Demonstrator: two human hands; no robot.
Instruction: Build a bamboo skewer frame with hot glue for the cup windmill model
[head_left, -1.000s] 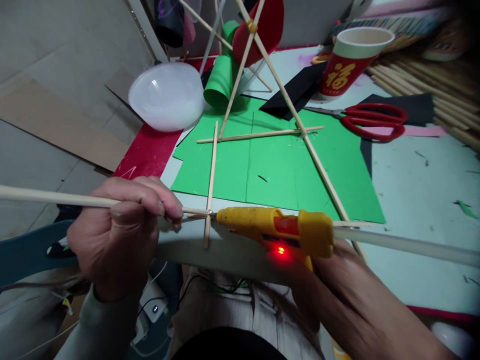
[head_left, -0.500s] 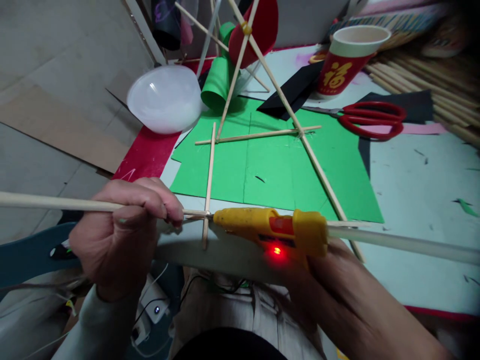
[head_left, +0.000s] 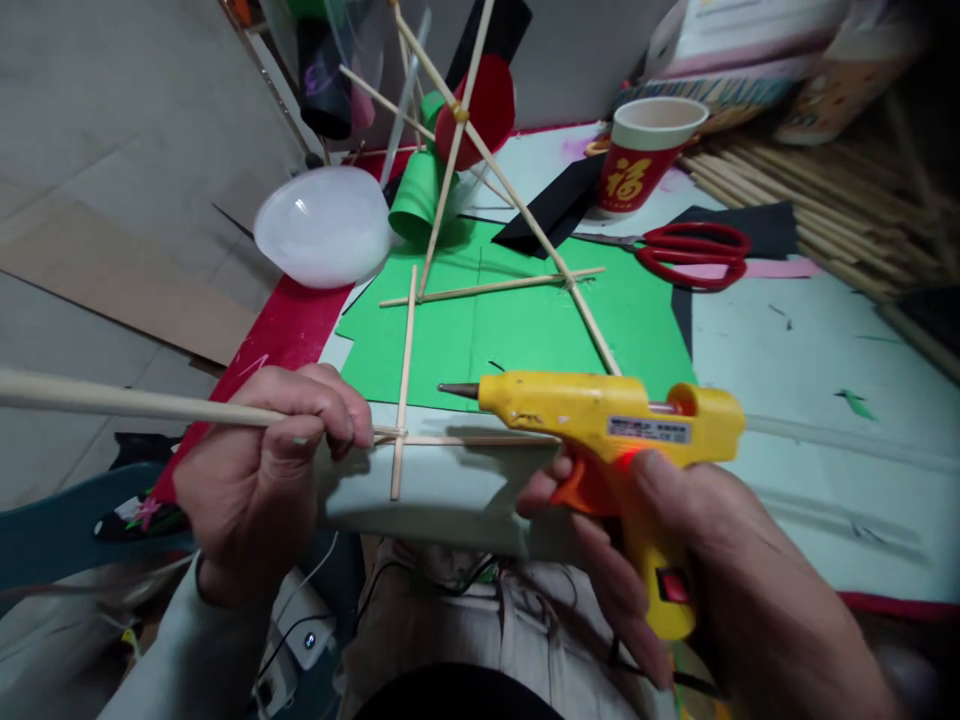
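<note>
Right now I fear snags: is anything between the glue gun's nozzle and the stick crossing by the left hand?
Nothing visible: an open gap separates the nozzle of the glue gun in the right hand from the stick crossing. The left hand holds a stick beyond it.

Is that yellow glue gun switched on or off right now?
On, it seems: a red light glows on the glue gun in the right hand.

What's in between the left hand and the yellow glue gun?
In the head view, a thin wooden stick shows between the left hand and the glue gun, crossing another stick.
</note>
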